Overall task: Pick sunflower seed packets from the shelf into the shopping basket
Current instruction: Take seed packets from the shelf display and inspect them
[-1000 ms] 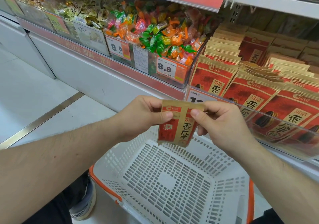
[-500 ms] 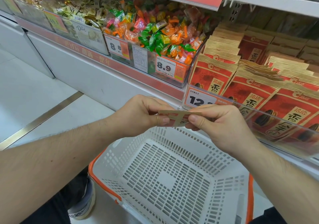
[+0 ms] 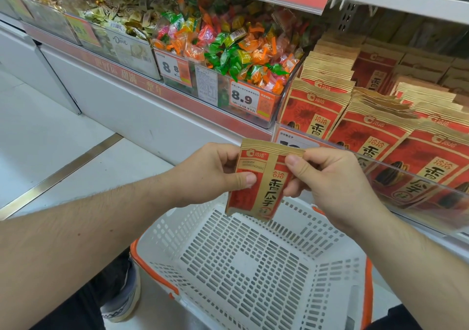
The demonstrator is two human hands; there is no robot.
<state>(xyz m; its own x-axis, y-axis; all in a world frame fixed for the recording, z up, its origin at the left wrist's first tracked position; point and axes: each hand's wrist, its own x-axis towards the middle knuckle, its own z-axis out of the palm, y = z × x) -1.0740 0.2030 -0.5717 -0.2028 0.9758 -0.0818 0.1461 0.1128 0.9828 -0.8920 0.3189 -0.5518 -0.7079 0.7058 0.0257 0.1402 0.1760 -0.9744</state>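
Fingers of both hands pinch one sunflower seed packet (image 3: 258,179) by its upper side edges, the left hand (image 3: 203,174) with its thumb on the red face, the right hand (image 3: 327,177) at the gold top strip, so it hangs upright between them, just above the far wall of the shopping basket (image 3: 337,301). It looks light, thin and crinkly, a flat pouch that should flex but not break. Its stiffer sealed top edge, beneath the right fingers, seems the surest hold; letting go would likely drop it near the far wall.
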